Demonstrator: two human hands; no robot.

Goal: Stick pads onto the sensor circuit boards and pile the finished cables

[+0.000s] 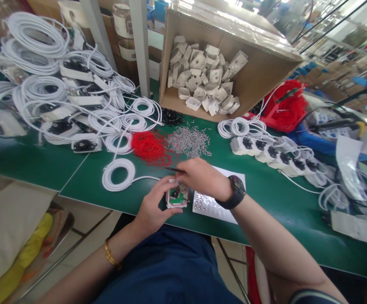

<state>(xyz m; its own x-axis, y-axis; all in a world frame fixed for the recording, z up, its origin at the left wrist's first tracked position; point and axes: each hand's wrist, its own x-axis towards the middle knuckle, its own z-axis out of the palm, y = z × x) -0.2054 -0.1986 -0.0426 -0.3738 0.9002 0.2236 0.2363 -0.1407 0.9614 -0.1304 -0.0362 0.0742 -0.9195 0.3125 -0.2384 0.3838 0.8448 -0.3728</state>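
Note:
My left hand [153, 204] is wrapped round a small white plastic housing [169, 205] near the table's front edge. Inside the housing sits a green circuit board [178, 197] with a black part on it, and a red line runs along the rim. A white cable leads from the housing to a coil [118, 175] on its left. My right hand [200, 177] bends over the housing's top, closed on a thin dark tool [174, 169] that points left. Its fingertips are partly hidden, and the tool's exact kind does not show.
Red thread-like rings [150, 147] and small metal screws [189, 140] lie behind my hands. A cardboard box [259, 63] of white housings stands at the back. Cabled units [85, 143] pile up left; more units [270, 153] line the right. A white sheet [216, 207] lies beneath my right wrist.

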